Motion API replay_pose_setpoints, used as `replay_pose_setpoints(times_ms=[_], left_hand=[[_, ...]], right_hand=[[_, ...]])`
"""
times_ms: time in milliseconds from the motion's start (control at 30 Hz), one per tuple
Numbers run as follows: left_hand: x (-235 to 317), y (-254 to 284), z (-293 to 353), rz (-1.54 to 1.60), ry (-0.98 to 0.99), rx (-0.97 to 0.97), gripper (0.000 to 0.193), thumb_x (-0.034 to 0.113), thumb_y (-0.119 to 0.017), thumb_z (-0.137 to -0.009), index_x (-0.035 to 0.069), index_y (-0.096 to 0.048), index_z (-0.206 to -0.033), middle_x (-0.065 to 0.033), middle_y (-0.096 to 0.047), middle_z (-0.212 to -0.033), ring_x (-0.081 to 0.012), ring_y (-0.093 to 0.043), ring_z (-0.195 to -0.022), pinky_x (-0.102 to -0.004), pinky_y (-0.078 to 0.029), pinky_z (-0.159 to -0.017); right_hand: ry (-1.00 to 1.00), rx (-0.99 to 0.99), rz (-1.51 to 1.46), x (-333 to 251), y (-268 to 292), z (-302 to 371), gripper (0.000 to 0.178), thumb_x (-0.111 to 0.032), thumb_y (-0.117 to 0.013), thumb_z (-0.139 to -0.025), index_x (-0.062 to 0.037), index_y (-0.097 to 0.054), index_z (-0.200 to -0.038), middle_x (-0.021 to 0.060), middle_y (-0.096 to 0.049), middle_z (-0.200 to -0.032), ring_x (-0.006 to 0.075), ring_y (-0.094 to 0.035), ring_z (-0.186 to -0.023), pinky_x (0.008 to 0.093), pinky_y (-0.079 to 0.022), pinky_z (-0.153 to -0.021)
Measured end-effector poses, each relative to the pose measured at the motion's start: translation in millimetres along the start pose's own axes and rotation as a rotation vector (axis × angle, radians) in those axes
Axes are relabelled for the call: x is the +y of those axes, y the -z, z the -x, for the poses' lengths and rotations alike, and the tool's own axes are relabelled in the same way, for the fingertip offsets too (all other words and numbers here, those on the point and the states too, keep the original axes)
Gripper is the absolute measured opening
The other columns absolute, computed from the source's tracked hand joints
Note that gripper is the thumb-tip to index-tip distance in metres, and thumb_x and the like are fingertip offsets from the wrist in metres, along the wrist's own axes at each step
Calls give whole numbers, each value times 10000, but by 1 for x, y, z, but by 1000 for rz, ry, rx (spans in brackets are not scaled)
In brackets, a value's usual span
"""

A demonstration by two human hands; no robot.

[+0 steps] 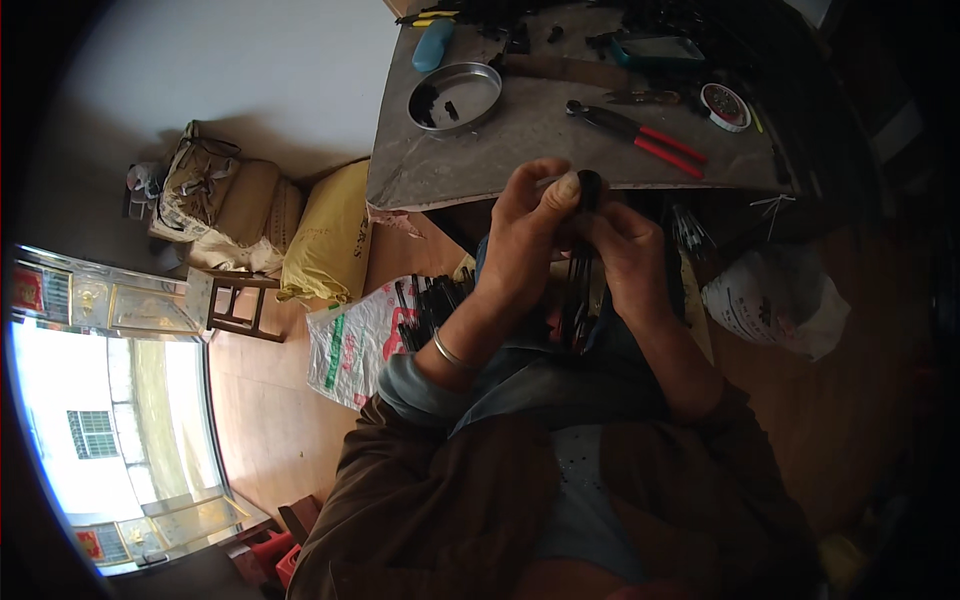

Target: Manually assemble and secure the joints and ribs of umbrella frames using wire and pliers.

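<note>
In front of the table edge, both my hands close around the top of a bundle of thin black rods [577, 285] that looks like a folded umbrella frame. The rods hang down over my lap. A rounded black end piece [590, 186] pokes up between my fingers. My left hand [528, 235] has its thumb pressed at this end, with the fingers curled. On the other side, my right hand [630, 250] pinches just below it; its fingertips are partly hidden. More black rods [435, 305] lie in a bunch beside my left forearm, on a printed plastic bag [345, 345].
On the grey table [410, 165] are a round metal tray [470, 100] with black bits, red-handled pliers [650, 140], a small round tub [725, 105] and a blue case [433, 45]. A white bag [780, 295] stands right, a yellow sack [328, 235] and wooden stool [245, 305] left.
</note>
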State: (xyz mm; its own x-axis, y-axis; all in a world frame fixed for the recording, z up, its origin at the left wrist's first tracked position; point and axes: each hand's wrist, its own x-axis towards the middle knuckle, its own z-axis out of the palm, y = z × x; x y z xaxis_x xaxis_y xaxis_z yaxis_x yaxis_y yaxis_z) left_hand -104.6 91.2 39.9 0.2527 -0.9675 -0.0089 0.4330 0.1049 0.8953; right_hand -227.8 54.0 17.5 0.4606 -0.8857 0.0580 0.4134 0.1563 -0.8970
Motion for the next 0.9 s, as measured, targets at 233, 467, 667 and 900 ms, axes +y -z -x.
replay_pose_setpoints(times_ms=[233,467,667,900], left_hand=[[-7,-20,12,-633,-486,255,258,133,-693,-822,-22,-605,-1009,-73,-651,-820,-135,-619,-746,-272,-505,-687],[10,-9,12,-755,-390,203,218,81,-648,-855,-23,-597,-1040,-58,-644,-912,-96,-587,-842,-230,-476,-759],[19,10,12,-841,-304,55,206,80,-583,-891,-27,-574,-1067,-70,-634,-916,-124,-591,-838,-248,-471,-758],[34,2,16,-1255,-607,-163,170,51,-540,-835,-27,-549,-986,-173,-547,-881,-347,-545,-849,-403,-458,-704]], right_hand=[[132,49,363,-1,2,-7,147,-119,-676,-848,17,-637,-885,33,-656,-756,50,-589,-706,209,-464,-622],[157,-19,408,6,-4,-2,175,-154,-648,-882,14,-633,-928,40,-655,-755,47,-587,-721,217,-468,-637],[71,-151,401,1,6,-5,171,-126,-557,-938,24,-629,-975,32,-628,-831,67,-591,-775,218,-473,-671],[34,-105,380,-5,-1,-2,181,-162,-619,-894,0,-627,-813,-3,-569,-643,28,-500,-597,208,-391,-529]])
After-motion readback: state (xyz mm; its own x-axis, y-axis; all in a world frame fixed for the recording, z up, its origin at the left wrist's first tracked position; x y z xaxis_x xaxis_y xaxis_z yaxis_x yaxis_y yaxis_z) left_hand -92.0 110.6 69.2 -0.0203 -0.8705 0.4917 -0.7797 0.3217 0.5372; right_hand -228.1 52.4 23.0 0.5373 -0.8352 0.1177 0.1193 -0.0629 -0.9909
